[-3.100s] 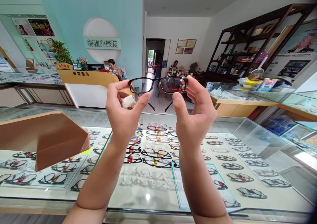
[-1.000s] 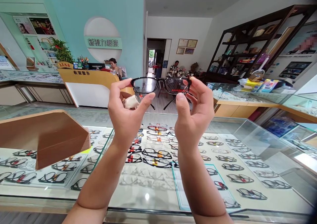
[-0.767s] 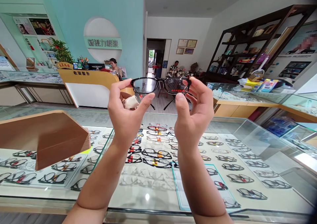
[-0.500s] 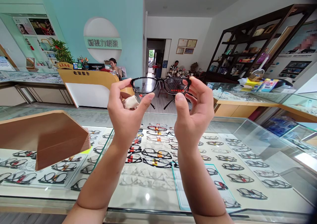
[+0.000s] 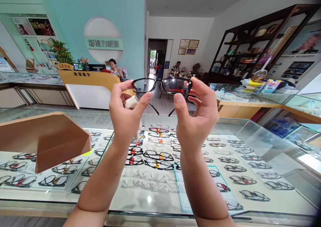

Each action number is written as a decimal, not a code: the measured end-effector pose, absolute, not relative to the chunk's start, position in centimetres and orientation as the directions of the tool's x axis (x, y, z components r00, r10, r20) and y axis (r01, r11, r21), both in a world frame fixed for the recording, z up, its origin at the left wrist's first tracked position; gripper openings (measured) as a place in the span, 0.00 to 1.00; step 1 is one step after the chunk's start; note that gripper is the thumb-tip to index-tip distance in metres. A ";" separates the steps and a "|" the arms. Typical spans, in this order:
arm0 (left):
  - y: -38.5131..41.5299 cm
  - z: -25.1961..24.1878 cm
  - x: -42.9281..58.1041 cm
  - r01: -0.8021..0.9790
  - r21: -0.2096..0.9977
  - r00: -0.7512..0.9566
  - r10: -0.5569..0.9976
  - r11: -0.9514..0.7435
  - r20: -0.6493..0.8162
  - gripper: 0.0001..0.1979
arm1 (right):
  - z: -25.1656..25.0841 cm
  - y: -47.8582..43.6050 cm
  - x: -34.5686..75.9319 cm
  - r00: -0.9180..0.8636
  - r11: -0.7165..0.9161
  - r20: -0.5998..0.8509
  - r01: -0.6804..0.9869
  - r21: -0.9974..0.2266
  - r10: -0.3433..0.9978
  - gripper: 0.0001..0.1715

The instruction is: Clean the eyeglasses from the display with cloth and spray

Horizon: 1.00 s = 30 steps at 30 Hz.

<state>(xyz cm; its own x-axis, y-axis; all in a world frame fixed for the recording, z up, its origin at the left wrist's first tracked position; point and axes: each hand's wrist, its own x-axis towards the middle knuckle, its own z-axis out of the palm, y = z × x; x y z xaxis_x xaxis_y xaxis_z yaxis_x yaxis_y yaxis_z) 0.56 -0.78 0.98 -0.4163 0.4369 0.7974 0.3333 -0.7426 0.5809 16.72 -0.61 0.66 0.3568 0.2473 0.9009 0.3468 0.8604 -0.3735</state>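
Note:
A pair of black-framed eyeglasses (image 5: 158, 80) is held up in front of me, above the glass display case (image 5: 147, 200). My left hand (image 5: 127, 109) pinches the frame's left end between thumb and fingers. A crumpled off-white cloth (image 5: 131, 102) is tucked in that same palm, partly hidden by the fingers. The right end of the frame is in the grip of my right hand (image 5: 197, 109), thumb below and fingers behind. Red lettering shows on the right lens (image 5: 175, 85). Both temples are unfolded and point away from me and downward.
Several rows of eyeglasses (image 5: 159, 155) lie inside the case beneath my arms. A brown angular board (image 5: 57, 136) rests on the glass at left. Beyond are a yellow-and-white counter (image 5: 90, 89) with a seated person (image 5: 113, 66), another person (image 5: 177, 66) farther back, and dark shelving (image 5: 240, 43).
The eyeglasses have tilted, so the temples hang lower and the lenses look narrower. Both hands keep their hold and have shifted only slightly. The cloth sits a little differently in my left palm.

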 end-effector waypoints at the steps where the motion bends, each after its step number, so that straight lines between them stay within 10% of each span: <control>1: -0.8 1.0 0.6 0.332 0.580 -0.416 0.436 -0.744 0.798 0.32 | 0.7 -0.6 16.7 0.357 0.861 0.901 0.346 -0.373 0.247 0.25; 30: -1.1 0.8 0.8 0.516 0.430 -0.422 0.217 -0.740 0.880 0.33 | 0.5 -0.2 16.7 0.281 0.873 0.894 0.249 -0.419 0.348 0.25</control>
